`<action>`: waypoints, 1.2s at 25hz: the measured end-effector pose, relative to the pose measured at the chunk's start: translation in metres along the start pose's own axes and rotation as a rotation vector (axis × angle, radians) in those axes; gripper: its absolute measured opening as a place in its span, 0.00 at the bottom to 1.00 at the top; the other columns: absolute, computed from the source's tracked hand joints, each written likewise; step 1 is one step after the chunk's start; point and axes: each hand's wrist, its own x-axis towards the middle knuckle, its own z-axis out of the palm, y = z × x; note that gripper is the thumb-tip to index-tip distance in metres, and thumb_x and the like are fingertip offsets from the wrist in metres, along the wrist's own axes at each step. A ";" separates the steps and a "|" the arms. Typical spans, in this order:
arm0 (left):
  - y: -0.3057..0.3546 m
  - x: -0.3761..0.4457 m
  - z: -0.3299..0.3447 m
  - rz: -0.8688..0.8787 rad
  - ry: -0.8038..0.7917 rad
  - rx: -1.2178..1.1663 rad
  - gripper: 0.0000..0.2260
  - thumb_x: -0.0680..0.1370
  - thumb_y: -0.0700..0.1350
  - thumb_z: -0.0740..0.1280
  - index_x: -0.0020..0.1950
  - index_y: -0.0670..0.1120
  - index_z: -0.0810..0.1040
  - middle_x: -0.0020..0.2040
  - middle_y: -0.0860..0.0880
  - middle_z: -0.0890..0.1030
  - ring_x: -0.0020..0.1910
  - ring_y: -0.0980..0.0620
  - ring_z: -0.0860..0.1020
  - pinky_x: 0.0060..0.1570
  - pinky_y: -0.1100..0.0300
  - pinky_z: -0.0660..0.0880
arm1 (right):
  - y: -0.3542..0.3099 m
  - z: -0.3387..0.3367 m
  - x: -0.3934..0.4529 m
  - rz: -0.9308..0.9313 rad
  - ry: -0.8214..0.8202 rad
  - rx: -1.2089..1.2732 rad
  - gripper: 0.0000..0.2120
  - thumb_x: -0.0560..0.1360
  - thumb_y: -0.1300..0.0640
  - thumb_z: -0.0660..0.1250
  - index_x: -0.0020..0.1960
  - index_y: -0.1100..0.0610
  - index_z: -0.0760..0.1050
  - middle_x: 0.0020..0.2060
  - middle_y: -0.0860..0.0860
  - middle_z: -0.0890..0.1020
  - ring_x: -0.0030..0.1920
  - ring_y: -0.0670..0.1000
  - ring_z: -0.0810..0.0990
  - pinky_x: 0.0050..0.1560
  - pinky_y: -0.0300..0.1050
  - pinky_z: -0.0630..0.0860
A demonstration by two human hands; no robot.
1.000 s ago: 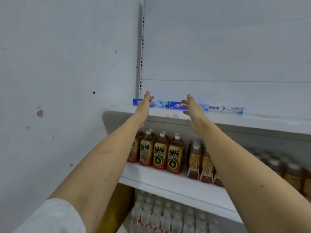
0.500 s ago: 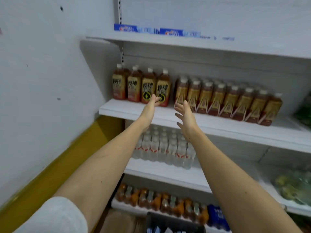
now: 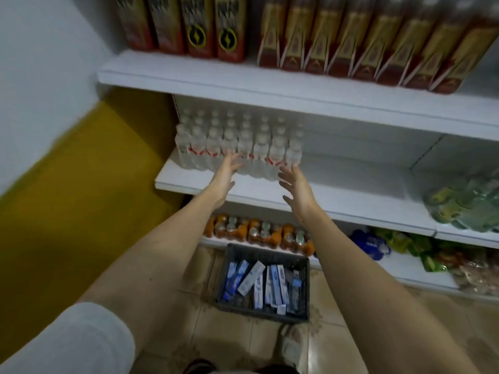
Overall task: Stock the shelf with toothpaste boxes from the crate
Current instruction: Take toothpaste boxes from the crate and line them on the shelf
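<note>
A dark plastic crate [image 3: 303, 287] stands on the tiled floor below the shelves, holding several blue and white toothpaste boxes [image 3: 251, 277]. My left hand [image 3: 225, 174] and my right hand [image 3: 298, 187] are stretched out in front of me, both empty with fingers spread. They hover in front of the water-bottle shelf, well above the crate. The top shelf with the stocked toothpaste boxes is out of view.
Clear water bottles [image 3: 237, 147] fill the left of the middle shelf [image 3: 351, 201]. Brown drink bottles [image 3: 324, 36] line the shelf above, orange bottles [image 3: 259, 233] the lowest one. Green packs [image 3: 464, 203] lie at right. A yellow and white wall [image 3: 67, 184] is at left.
The view has swung down from the top shelf to the floor. Both empty hands have come down from the toothpaste row past the drink shelves. The crate has come into view.
</note>
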 end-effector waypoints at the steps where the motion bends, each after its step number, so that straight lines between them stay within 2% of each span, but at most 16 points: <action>1: -0.018 0.007 0.007 -0.034 0.006 -0.009 0.28 0.83 0.62 0.43 0.76 0.50 0.65 0.74 0.46 0.69 0.76 0.48 0.60 0.74 0.45 0.53 | 0.015 -0.011 0.008 0.020 -0.007 -0.009 0.27 0.83 0.39 0.46 0.74 0.52 0.67 0.72 0.50 0.70 0.72 0.52 0.67 0.73 0.56 0.59; 4: -0.083 0.028 0.039 -0.158 0.003 0.019 0.29 0.82 0.63 0.42 0.75 0.50 0.67 0.73 0.46 0.70 0.75 0.47 0.61 0.75 0.44 0.52 | 0.064 -0.052 0.032 0.137 -0.027 -0.019 0.28 0.82 0.38 0.47 0.74 0.51 0.67 0.72 0.50 0.69 0.72 0.53 0.67 0.74 0.57 0.58; 7: -0.152 0.044 0.081 -0.291 0.011 0.019 0.29 0.82 0.64 0.43 0.73 0.51 0.68 0.70 0.47 0.72 0.73 0.47 0.65 0.73 0.44 0.55 | 0.121 -0.094 0.057 0.303 -0.018 0.007 0.28 0.80 0.37 0.51 0.74 0.50 0.67 0.71 0.50 0.71 0.71 0.54 0.69 0.73 0.57 0.61; 10: -0.211 0.054 0.115 -0.420 0.018 0.034 0.27 0.83 0.62 0.43 0.73 0.50 0.68 0.71 0.47 0.72 0.70 0.51 0.66 0.69 0.48 0.58 | 0.181 -0.122 0.078 0.388 -0.023 0.021 0.27 0.81 0.38 0.50 0.73 0.51 0.68 0.70 0.49 0.72 0.70 0.52 0.70 0.72 0.57 0.62; 12: -0.252 0.063 0.130 -0.523 0.010 0.033 0.26 0.83 0.61 0.45 0.74 0.50 0.67 0.72 0.46 0.70 0.72 0.48 0.65 0.69 0.50 0.59 | 0.229 -0.131 0.091 0.461 -0.024 0.025 0.28 0.81 0.38 0.50 0.74 0.52 0.67 0.70 0.49 0.71 0.70 0.52 0.69 0.72 0.56 0.63; 14: -0.301 0.074 0.139 -0.635 0.012 0.021 0.25 0.83 0.61 0.47 0.73 0.50 0.68 0.73 0.47 0.70 0.74 0.47 0.64 0.72 0.48 0.57 | 0.281 -0.133 0.100 0.577 -0.001 0.032 0.29 0.80 0.37 0.53 0.74 0.53 0.67 0.70 0.50 0.72 0.69 0.53 0.71 0.70 0.55 0.66; 17: -0.381 0.093 0.148 -0.805 0.067 0.011 0.24 0.84 0.59 0.51 0.72 0.48 0.70 0.73 0.46 0.70 0.74 0.47 0.64 0.73 0.48 0.56 | 0.355 -0.131 0.109 0.784 0.049 0.044 0.23 0.81 0.45 0.58 0.71 0.56 0.70 0.68 0.54 0.74 0.63 0.54 0.75 0.61 0.52 0.71; 20: -0.452 0.108 0.153 -0.903 0.058 0.026 0.22 0.84 0.56 0.54 0.73 0.45 0.70 0.72 0.46 0.71 0.72 0.47 0.67 0.69 0.51 0.60 | 0.429 -0.121 0.122 0.946 0.083 0.079 0.18 0.82 0.55 0.59 0.69 0.60 0.71 0.68 0.61 0.73 0.66 0.61 0.73 0.65 0.55 0.70; 23: -0.528 0.130 0.159 -0.941 0.104 0.034 0.15 0.83 0.52 0.59 0.66 0.46 0.73 0.66 0.46 0.76 0.63 0.49 0.74 0.58 0.56 0.65 | 0.509 -0.119 0.145 0.963 0.063 0.030 0.13 0.82 0.56 0.58 0.64 0.58 0.72 0.59 0.58 0.79 0.57 0.55 0.77 0.53 0.47 0.76; 25: -0.580 0.145 0.164 -0.967 0.099 0.058 0.11 0.83 0.52 0.59 0.61 0.49 0.74 0.62 0.47 0.78 0.54 0.52 0.75 0.55 0.57 0.66 | 0.558 -0.126 0.166 0.914 0.044 -0.077 0.13 0.82 0.57 0.56 0.64 0.60 0.72 0.49 0.52 0.78 0.51 0.51 0.75 0.42 0.45 0.74; 28: -0.651 0.163 0.165 -0.967 0.018 0.101 0.06 0.84 0.49 0.56 0.55 0.51 0.72 0.55 0.50 0.77 0.50 0.55 0.74 0.50 0.59 0.69 | 0.632 -0.135 0.197 0.821 -0.009 -0.217 0.15 0.82 0.60 0.56 0.65 0.63 0.73 0.56 0.55 0.79 0.48 0.49 0.76 0.39 0.40 0.72; 30: -0.689 0.174 0.165 -0.968 -0.003 0.107 0.09 0.83 0.49 0.58 0.61 0.49 0.72 0.58 0.51 0.77 0.52 0.56 0.75 0.49 0.60 0.71 | 0.673 -0.140 0.212 0.774 -0.027 -0.291 0.16 0.81 0.61 0.57 0.67 0.60 0.73 0.56 0.54 0.79 0.47 0.49 0.77 0.43 0.40 0.71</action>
